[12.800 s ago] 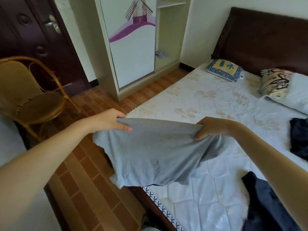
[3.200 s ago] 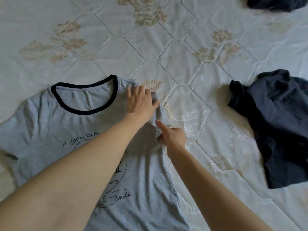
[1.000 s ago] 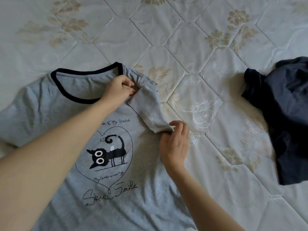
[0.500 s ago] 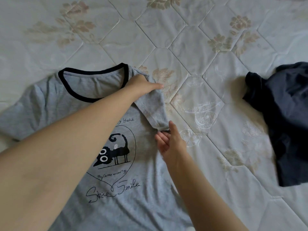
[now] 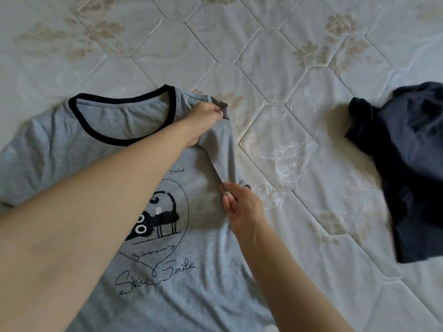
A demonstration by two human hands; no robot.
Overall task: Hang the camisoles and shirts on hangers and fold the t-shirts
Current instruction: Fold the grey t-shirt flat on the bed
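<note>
Grey t-shirt (image 5: 187, 279) lying face up on the bed (image 5: 287, 75), filling the lower left of the frame, cat print and dark neck band showing. Mid-fold on the sleeve toward the centre of the frame, already turned in over the chest. Left hand (image 5: 203, 116) up by the shoulder seam, grip closed in a pinch on the top of that folded sleeve (image 5: 223, 149). Right hand (image 5: 242, 207) just below it, fingers mostly straight and close together, tips touching the sleeve's lower corner; can't tell for sure whether pinching or only pressing. Best bet from here, probably: keep the shoulder pinned, pull the lower corner snug so the fold line runs straight down toward the hem, then smooth flat with the palm before letting go. Looks a bit bunched right at the shoulder, so worth flattening that first or the crease ends up crooked. Same again for the other sleeve at far left, not folded yet. Dark navy garment (image 5: 407, 164) waiting crumpled at the right edge, well apart from the tee.
</note>
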